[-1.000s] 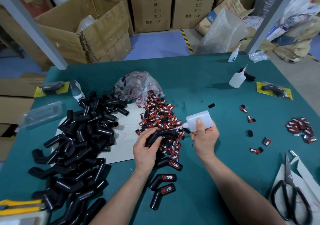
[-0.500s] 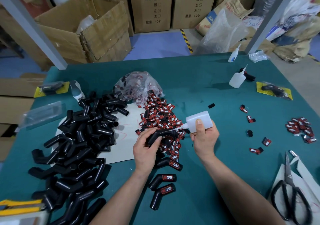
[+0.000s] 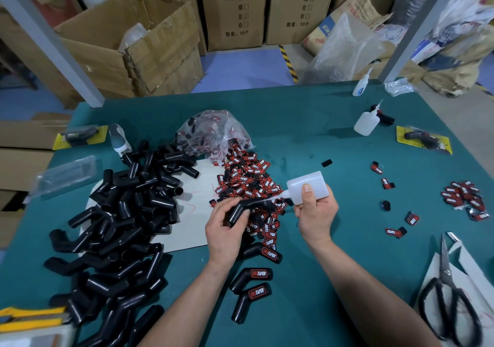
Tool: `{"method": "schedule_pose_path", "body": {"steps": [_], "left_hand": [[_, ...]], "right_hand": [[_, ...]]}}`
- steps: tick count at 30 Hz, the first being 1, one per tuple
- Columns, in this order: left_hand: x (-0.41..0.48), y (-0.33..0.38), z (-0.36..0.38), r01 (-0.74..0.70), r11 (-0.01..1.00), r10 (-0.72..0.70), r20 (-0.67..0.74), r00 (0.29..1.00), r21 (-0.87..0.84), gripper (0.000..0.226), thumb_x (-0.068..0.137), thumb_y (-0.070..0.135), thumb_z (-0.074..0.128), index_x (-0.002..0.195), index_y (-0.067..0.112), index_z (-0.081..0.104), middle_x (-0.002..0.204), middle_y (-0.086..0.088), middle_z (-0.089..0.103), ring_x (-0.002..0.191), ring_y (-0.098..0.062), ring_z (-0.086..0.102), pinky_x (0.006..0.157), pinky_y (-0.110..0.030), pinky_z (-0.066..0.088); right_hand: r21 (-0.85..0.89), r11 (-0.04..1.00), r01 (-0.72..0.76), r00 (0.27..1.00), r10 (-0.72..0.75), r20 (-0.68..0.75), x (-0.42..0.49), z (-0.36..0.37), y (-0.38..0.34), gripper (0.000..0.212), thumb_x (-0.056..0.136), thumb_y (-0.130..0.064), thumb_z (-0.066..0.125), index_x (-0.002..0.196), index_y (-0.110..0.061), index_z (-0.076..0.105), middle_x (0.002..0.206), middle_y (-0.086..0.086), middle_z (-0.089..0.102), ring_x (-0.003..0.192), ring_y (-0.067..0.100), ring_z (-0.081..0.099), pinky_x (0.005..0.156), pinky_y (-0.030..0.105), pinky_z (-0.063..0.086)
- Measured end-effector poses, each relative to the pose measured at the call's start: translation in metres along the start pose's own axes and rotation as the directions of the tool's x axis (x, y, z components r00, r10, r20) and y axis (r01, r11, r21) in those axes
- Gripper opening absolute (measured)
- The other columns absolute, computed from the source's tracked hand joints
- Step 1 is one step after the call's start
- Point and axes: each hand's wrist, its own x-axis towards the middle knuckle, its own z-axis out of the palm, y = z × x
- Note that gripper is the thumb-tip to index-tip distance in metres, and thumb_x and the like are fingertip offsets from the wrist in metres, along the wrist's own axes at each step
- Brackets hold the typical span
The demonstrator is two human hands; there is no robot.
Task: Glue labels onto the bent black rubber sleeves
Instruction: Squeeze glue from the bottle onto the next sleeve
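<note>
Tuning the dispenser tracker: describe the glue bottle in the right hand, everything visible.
The glue bottle is a squat squeeze bottle of translucent white plastic with rounded shoulders and a thin tapered nozzle. It lies nearly level, with the nozzle pointing left at the bent black sleeve that the left hand holds over the label pile. Whether the tip touches the sleeve cannot be told. The right hand grips it from below, thumb on its upper face. No cap or print shows, and the fill level is unclear.

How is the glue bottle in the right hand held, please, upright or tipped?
Tipped: the glue bottle lies sideways, nozzle toward the sleeve.
</note>
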Motion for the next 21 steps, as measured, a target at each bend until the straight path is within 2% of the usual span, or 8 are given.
{"method": "schedule_pose_path", "body": {"steps": [4, 9, 13, 21], "left_hand": [[-0.0006, -0.0012, -0.0008, 0.009, 1.000, -0.009, 0.001, 1.000, 0.002, 0.033, 0.081, 0.034, 0.078, 0.108, 0.051, 0.073, 0.114, 0.016, 0.071, 0.111, -0.010, 0.068, 0.101, -0.019, 0.049], [-0.0002, -0.0020, -0.0010, 0.005, 1.000, -0.005, 0.001, 1.000, 0.005, 0.032, 0.081, 0.035, 0.078, 0.108, 0.051, 0.073, 0.113, 0.018, 0.071, 0.111, -0.010, 0.068, 0.100, -0.016, 0.047], [-0.0005, -0.0012, -0.0008, 0.017, 1.000, -0.017, -0.002, 1.000, -0.002, 0.032, 0.080, 0.035, 0.078, 0.108, 0.051, 0.073, 0.113, 0.016, 0.072, 0.112, -0.011, 0.068, 0.101, -0.019, 0.049], [-0.0009, -0.0002, -0.0011, 0.014, 1.000, -0.014, 0.006, 1.000, 0.010, 0.043, 0.082, 0.019, 0.080, 0.110, 0.051, 0.072, 0.114, 0.018, 0.071, 0.113, -0.011, 0.068, 0.103, -0.021, 0.049]], "right_hand": [[0.001, 1.000, -0.012, 1.000, 0.012, 0.005, -0.0014, 0.0008, -0.0013, 0.036, 0.076, -0.049, 0.065, 0.081, -0.016, 0.054, 0.054, -0.005, 0.058, 0.035, 0.010, 0.044, 0.034, 0.020, 0.036], [-0.007, 1.000, -0.011, 1.000, 0.011, 0.005, -0.0019, 0.0004, -0.0022, 0.037, 0.076, -0.050, 0.065, 0.081, -0.015, 0.054, 0.054, -0.005, 0.058, 0.035, 0.010, 0.045, 0.035, 0.020, 0.037], [-0.012, 1.000, -0.010, 1.000, 0.010, 0.007, -0.0016, 0.0001, -0.0025, 0.035, 0.077, -0.049, 0.065, 0.081, -0.016, 0.055, 0.054, -0.005, 0.059, 0.036, 0.009, 0.046, 0.034, 0.021, 0.037], [-0.012, 1.000, -0.003, 1.000, 0.003, -0.022, 0.0009, -0.0004, -0.0020, 0.035, 0.079, -0.049, 0.064, 0.082, -0.016, 0.053, 0.055, -0.006, 0.059, 0.035, 0.009, 0.045, 0.035, 0.021, 0.038]]}}
